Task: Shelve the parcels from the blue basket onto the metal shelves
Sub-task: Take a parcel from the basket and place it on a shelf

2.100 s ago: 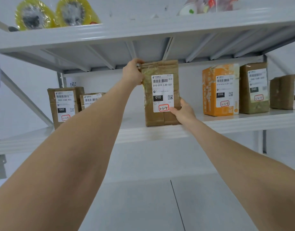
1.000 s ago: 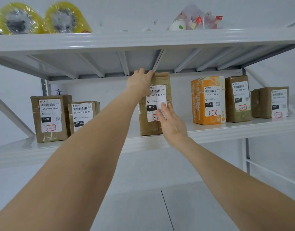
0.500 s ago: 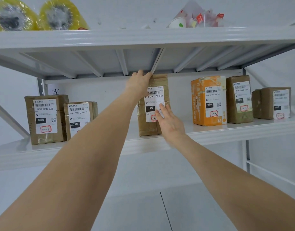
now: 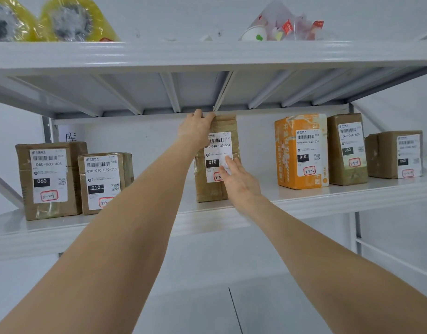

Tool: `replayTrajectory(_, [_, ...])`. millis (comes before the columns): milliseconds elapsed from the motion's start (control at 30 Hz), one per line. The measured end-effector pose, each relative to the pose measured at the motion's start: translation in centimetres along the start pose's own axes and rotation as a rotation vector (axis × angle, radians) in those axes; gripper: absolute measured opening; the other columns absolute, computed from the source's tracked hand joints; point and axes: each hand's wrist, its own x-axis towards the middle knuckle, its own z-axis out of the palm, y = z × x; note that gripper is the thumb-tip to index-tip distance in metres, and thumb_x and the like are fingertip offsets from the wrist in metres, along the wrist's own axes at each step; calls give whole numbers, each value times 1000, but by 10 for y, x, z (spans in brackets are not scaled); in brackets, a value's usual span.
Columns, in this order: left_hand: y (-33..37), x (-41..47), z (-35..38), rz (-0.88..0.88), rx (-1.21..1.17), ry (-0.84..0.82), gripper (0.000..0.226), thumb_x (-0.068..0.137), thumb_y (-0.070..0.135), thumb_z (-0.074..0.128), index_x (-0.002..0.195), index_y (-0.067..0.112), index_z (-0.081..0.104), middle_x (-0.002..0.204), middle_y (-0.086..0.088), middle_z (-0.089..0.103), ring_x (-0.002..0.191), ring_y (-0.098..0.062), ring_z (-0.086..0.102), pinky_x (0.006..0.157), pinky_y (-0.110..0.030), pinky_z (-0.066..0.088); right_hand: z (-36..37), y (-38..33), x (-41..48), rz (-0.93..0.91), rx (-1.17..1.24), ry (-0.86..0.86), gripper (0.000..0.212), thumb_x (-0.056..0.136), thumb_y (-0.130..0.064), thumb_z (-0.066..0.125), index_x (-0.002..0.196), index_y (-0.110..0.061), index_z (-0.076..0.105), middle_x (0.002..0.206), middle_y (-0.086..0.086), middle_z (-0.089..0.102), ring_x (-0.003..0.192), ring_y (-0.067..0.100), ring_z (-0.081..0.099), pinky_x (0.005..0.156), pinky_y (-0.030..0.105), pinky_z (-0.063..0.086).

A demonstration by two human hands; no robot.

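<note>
A tall brown parcel [image 4: 208,189] with a white label stands upright in the middle of the white metal shelf [image 4: 316,201]. My left hand [image 4: 195,128] grips its top left corner, fingers curled over the top edge. Flat against the label's lower right lies my right hand [image 4: 239,182], its straight fingers pressing the front face. The blue basket is out of view.
Two brown parcels [image 4: 48,179] [image 4: 104,182] stand at the shelf's left. An orange parcel [image 4: 301,150] and two brown ones [image 4: 347,148] [image 4: 395,154] stand at the right. The upper shelf [image 4: 207,54] holds yellow tape rolls [image 4: 70,20] and a bag with a cup [image 4: 280,27].
The parcel has gone from the shelf's front edge deeper onto the shelf. My right hand left its lower right side and now lies flat on the label.
</note>
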Motion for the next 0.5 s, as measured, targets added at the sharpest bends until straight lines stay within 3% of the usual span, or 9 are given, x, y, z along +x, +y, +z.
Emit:
replayTrajectory(100, [-2, 2, 4, 1, -4, -3, 75, 82, 15, 72, 144, 23, 30, 134, -11, 40, 125, -30, 39, 96, -40, 43, -4, 0, 1, 7, -48, -19, 60, 100, -6, 41, 154, -15, 14, 162, 3, -6, 149, 23, 3, 111, 34, 30])
replayTrajectory(267, [0, 0, 3, -4, 6, -2, 75, 84, 15, 69, 146, 24, 28, 135, -11, 38, 125, -30, 38, 96, -39, 43, -5, -3, -1, -5, -35, 18, 50, 104, -10, 35, 152, -11, 20, 162, 5, 3, 148, 23, 11, 112, 36, 26])
replayTrajectory(500, [2, -6, -1, 3, 66, -8, 75, 88, 14, 59, 150, 18, 18, 142, -15, 36, 130, -34, 37, 107, -41, 32, -6, -6, -7, -17, -122, 33, 60, 90, -4, 55, 145, -19, 37, 156, 10, 12, 144, 28, 14, 107, 37, 32])
